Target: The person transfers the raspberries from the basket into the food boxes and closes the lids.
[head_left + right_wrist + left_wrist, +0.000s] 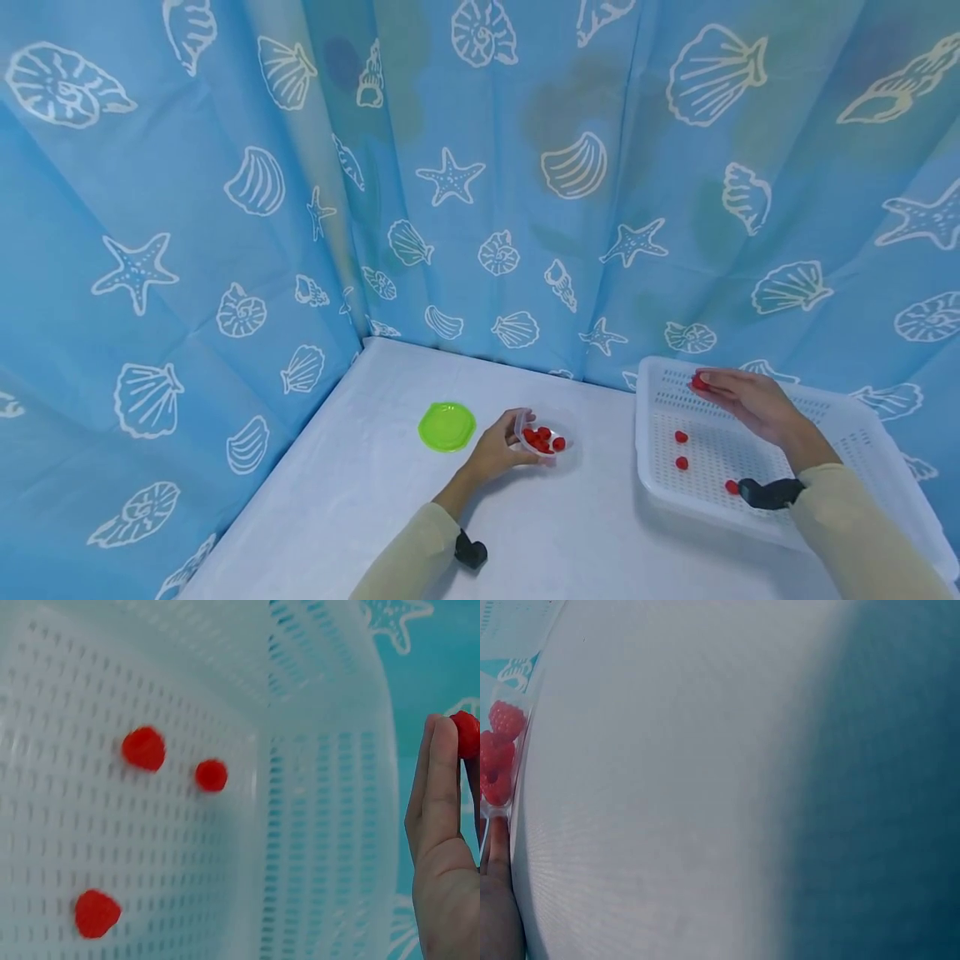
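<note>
My left hand [497, 446] grips a small clear plastic container [570, 435] by its near-left side on the table. Several raspberries [543, 433] lie in it, and they also show at the edge of the left wrist view, where the raspberries [499, 754] sit above the fingers. Over the white perforated basket [647, 467], my right hand [750, 402] pinches one raspberry [699, 382] between its fingertips. In the right wrist view that raspberry [466, 735] is partly hidden by the fingers. Three more raspberries [144, 748] rest apart on the basket's floor below the hand.
A bright green lid [447, 427] lies on the white table [330, 500], left of the container. Blue curtains [450, 100] with white shell prints stand behind and to the left. The basket's raised wall [330, 817] encloses the loose raspberries.
</note>
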A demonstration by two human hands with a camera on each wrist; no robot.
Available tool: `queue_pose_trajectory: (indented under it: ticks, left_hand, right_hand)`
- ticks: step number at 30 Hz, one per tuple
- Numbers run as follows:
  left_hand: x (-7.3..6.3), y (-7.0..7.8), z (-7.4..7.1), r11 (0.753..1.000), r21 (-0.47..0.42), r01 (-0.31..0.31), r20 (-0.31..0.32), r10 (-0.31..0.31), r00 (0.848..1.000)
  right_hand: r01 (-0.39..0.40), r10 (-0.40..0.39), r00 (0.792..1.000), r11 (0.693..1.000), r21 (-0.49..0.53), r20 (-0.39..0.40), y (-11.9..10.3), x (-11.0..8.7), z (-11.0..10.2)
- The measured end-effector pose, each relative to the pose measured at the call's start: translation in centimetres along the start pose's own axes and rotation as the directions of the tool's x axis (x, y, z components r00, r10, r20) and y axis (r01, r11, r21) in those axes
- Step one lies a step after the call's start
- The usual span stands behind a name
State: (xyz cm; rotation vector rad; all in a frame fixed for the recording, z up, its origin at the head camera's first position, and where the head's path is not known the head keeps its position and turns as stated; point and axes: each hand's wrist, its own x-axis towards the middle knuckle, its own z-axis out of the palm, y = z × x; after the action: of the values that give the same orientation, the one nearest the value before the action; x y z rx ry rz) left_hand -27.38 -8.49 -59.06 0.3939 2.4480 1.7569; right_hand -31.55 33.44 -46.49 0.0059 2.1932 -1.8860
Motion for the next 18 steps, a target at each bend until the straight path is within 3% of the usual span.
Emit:
queue_pose_trajectory:
  ticks: [5,10,18]
  left_hand:
    - [0.0,-0.2,0.0,1.0,-0.014,0.006,-0.001,-0.006,1.0]
    - [-0.1,-0.4,0.2,1.0,-0.018,0.005,0.002,-0.005,1.0]
    - [-0.1,-0.2,0.0,1.0,-0.001,0.001,-0.007,-0.001,1.0]
  right_hand:
    - [0.008,-0.012,0.999,0.992,0.124,0.037,-1.7,-0.2,1.5]
    - [-0.016,-0.024,0.993,0.946,0.325,0.117,-3.0,-0.4,3.1]
    - [-0.016,-0.064,0.975,0.934,0.356,0.214,-4.0,0.0,6.4]
